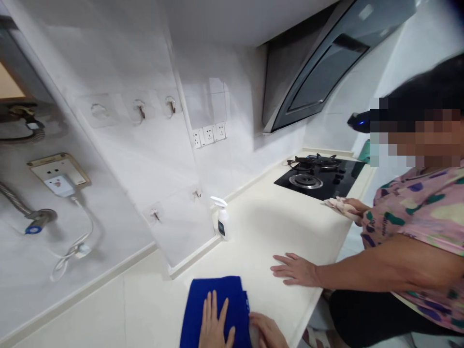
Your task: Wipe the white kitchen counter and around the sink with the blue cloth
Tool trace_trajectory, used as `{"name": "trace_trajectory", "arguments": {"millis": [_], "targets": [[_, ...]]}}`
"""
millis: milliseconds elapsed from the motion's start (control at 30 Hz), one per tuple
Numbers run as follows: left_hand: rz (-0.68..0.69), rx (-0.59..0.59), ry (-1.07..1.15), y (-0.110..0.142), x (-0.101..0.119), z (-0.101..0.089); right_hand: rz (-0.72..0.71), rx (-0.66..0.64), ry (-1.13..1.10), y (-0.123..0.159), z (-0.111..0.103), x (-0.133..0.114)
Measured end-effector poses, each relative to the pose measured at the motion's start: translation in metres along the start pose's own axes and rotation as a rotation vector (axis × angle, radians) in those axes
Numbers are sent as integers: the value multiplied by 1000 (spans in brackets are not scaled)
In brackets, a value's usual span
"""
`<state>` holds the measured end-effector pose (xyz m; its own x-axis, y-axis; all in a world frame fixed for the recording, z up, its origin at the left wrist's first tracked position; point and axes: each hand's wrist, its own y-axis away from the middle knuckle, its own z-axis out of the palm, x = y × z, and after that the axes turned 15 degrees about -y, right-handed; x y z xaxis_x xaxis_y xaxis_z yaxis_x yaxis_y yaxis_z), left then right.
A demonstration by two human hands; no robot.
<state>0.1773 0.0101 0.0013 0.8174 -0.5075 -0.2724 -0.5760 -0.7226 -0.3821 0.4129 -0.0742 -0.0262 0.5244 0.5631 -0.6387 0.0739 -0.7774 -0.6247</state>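
Observation:
A folded blue cloth (195,309) lies on the pale countertop at the bottom middle of the head view. My left hand (216,323) rests flat on top of it, fingers spread. At the cloth's right edge is my right hand (268,330), its fingers bent and closed against that edge; the lower part of the hand is cut off by the frame. Beyond the cloth, a white spray bottle (222,223) stands upright by the wall corner.
At the right, another person leans over the countertop (261,232), one hand (295,269) flat on it, the other on a light cloth (340,205) by the black gas hob (315,186). A range hood (319,72) hangs above. Hooks and sockets (209,134) line the wall.

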Motion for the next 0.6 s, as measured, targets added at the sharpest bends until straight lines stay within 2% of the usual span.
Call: {"name": "trace_trajectory", "arguments": {"millis": [33, 100, 167, 267, 400, 500, 600], "targets": [[98, -27, 39, -10, 0, -8, 24, 39, -20, 0, -2, 1], [207, -73, 98, -22, -5, -19, 63, 110, -43, -5, -5, 1], [204, -92, 122, -21, -9, -24, 103, 122, -52, -17, -7, 0], [23, -65, 81, -2, 1, -20, 71, 31, -72, -42, 3, -2], [-289, 23, 1, 37, 34, -4, -51, -118, 1, -66, 35, 0], [-345, 45, -21, 57, 48, 2, -22, -192, 144, -66, 55, 3], [-283, 13, -32, 63, 39, -3, -3, -252, 233, -60, 57, 2]]}}
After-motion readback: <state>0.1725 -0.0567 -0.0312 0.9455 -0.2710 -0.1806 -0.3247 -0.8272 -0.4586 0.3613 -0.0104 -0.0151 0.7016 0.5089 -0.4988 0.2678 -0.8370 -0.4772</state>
